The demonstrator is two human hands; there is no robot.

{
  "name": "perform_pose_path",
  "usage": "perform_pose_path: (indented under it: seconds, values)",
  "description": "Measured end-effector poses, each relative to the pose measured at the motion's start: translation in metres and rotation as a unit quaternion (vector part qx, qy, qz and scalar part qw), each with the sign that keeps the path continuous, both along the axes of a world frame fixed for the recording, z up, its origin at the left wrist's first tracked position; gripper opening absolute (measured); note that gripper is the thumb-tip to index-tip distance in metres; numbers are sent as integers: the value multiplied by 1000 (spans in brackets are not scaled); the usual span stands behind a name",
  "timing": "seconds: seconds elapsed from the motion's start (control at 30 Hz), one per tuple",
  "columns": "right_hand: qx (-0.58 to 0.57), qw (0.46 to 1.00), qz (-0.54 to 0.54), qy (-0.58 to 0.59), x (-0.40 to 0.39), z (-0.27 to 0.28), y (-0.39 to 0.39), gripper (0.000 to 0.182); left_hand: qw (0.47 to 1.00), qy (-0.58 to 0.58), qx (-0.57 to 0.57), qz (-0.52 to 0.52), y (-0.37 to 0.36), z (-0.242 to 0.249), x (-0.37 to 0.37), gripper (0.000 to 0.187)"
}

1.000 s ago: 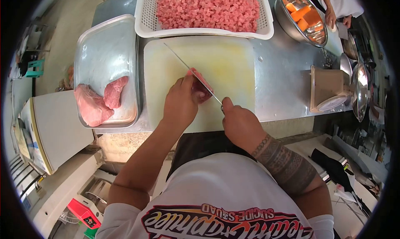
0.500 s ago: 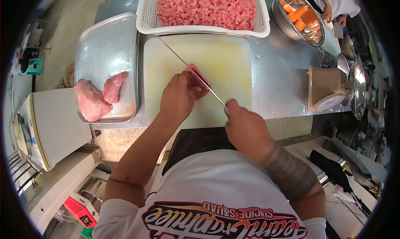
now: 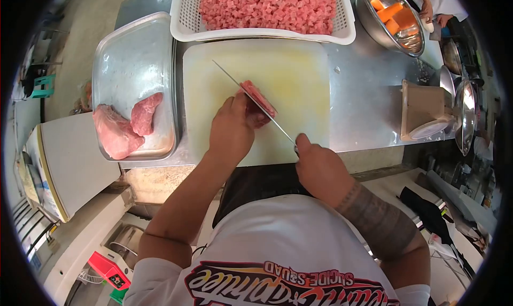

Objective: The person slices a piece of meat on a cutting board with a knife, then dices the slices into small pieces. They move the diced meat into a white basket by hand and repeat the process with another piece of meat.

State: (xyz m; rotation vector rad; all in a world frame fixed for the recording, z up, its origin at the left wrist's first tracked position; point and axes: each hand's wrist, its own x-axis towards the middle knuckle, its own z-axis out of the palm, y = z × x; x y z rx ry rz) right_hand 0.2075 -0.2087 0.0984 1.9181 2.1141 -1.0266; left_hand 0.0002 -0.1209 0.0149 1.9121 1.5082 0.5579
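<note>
A long knife [image 3: 228, 75] lies diagonally over the white cutting board [image 3: 299, 65], and my right hand [image 3: 320, 164] is closed round its handle. Its blade runs along a piece of raw meat [image 3: 263, 99] near the middle of the board, with a strip of the meat showing on the blade's right side. On the blade's left, my left hand [image 3: 232, 125] presses the rest of the meat down with bent fingers. Those fingers hide part of the meat.
A white basket [image 3: 184, 34] of diced meat stands behind the board. To the left, a metal tray [image 3: 131, 49] bears two larger meat pieces. At right are a steel bowl [image 3: 368, 23] with orange chunks and a kitchen scale [image 3: 425, 106]. Another person's hand [image 3: 426, 11] is at the far right.
The knife has drawn back toward the lower right with my right hand. More of the cut strip shows right of the blade. My left hand stays on the meat; the view has shifted slightly.
</note>
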Motion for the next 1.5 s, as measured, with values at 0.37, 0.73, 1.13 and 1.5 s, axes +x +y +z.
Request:
perform_pose_path:
  seconds: [0.37,0.73,1.13,1.5]
  values:
    - [99,995,6,5,-21,-62,34,15,999,9,19,27,-5,-2,0,37]
    - [-65,998,-20,-4,26,74,-42,25,999,-9,38,8,-4,-6,-5,32]
    - [80,997,-12,8,-30,-67,29,22,999,-12,28,24,-9,-15,-6,37]
    - [0,1000,-27,-9,-1,57,-23,25,998,10,63,-19,-12,-18,-14,34]
